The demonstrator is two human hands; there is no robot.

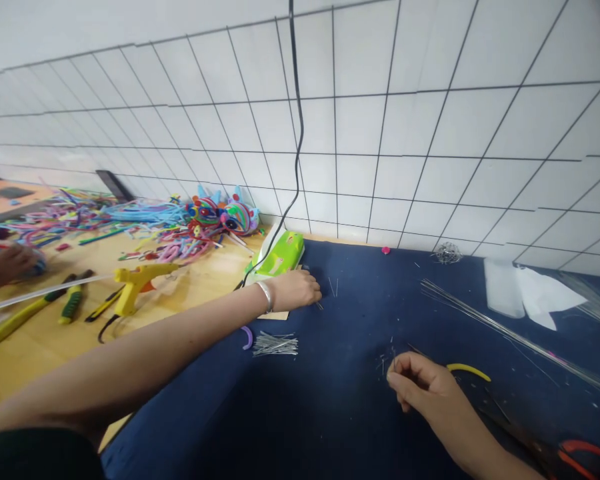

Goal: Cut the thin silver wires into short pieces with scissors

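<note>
My left hand [297, 288], wearing a silver bracelet [266, 297], reaches out to the blue cloth beside a green packet [283, 255]. Its fingers are curled down, and the ends of thin wire pieces [321, 306] poke out under them. Two more short wires [333, 287] lie just to its right. Nearer to me is a pile of cut wire pieces [275, 344], with a purple curved piece [247, 338] at its left. My right hand [420, 385] is closed in a pinch, with a thin upright wire [394, 360] at its fingertips. Tiny wire scraps [381, 364] lie beside it.
Long wires [505, 332] and white sheets [535, 297] lie on the right, near pliers with red handles [587, 453] and a yellow handle [470, 371]. Leftward are a yellow glue gun [135, 285], cutters [73, 300], colourful pipe cleaners [145, 217] and another person's hand [3, 267].
</note>
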